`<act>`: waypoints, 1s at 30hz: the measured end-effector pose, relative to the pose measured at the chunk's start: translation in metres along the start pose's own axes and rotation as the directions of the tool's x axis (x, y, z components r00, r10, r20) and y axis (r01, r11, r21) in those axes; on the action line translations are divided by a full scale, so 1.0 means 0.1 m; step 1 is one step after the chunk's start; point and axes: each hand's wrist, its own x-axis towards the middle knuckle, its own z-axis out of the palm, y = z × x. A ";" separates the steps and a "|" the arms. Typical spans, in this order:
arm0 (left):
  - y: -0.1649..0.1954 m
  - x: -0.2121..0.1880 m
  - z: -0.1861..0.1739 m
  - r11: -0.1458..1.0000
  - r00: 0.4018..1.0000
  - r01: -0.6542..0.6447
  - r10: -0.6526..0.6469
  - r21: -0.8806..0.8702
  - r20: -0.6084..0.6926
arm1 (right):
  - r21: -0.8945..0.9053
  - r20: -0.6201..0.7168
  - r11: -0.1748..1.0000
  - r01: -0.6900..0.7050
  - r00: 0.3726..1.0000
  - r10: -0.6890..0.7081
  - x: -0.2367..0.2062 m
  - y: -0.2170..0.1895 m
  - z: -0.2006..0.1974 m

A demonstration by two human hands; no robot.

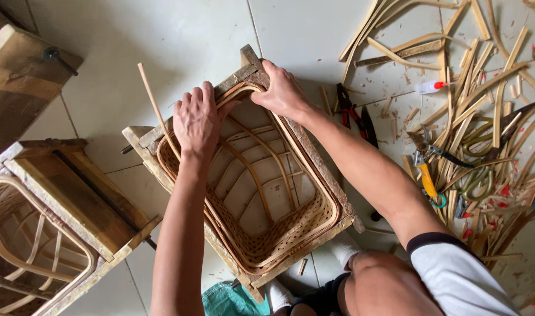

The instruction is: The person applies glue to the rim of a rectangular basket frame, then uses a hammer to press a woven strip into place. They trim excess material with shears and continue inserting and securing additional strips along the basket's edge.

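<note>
- Second frame (62,234) at 8 o'clock, holding another basket; well apart, no snag risk.
- Loose strip (156,108) sticks up at 11 o'clock, just beside my left hand (196,120). If the wrist drifts left it could catch it and flick it out or snap it.
- Left hand lies palm-down, fingers curled over the rim at the basket's 11 o'clock; pressing, not clenched round anything. Too much push could kink the rim band.
- Basket (261,234) sits mid-frame inside its wooden mould (332,187), rim bands nested against the wall. Uneven pressure from the two hands could pop the band out of its seat.
- Right hand (282,90) grips the mould corner and rim at 12 o'clock, fingers wrapped over the edge. Rough wood there: splinter risk if it slides.
- Pliers (349,111) and cutters (425,167) on the floor at 2–3 o'clock, near my right elbow; a backward swing could hit the blades.
- Strip pile (484,88) at 2 o'clock: slip hazard underfoot.
</note>
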 end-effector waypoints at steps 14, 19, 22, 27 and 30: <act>-0.24 -0.71 -0.35 0.922 0.929 0.362 -0.369 -0.138 -0.032 | 0.053 0.846 0.987 0.153 0.518 -0.125 -2.44 -0.18 0.84; -0.19 -1.15 -0.22 0.863 0.881 0.458 -0.473 -0.213 -0.025 | 0.020 0.835 0.964 0.263 0.527 -0.161 -2.52 -0.12 0.97; -0.19 -1.18 -0.16 0.854 0.877 0.459 -0.479 -0.243 -0.027 | 0.097 0.749 0.918 0.386 0.578 -0.322 -2.60 -0.06 1.00; -0.16 -1.19 -0.21 0.843 0.872 0.464 -0.488 -0.273 -0.023 | 0.100 0.650 0.813 0.574 0.581 -0.490 -2.69 -0.08 0.99; -0.15 -1.15 -0.25 0.839 0.868 0.469 -0.495 -0.275 -0.031 | -0.032 0.745 0.662 0.749 0.460 -0.484 -2.35 -0.32 0.82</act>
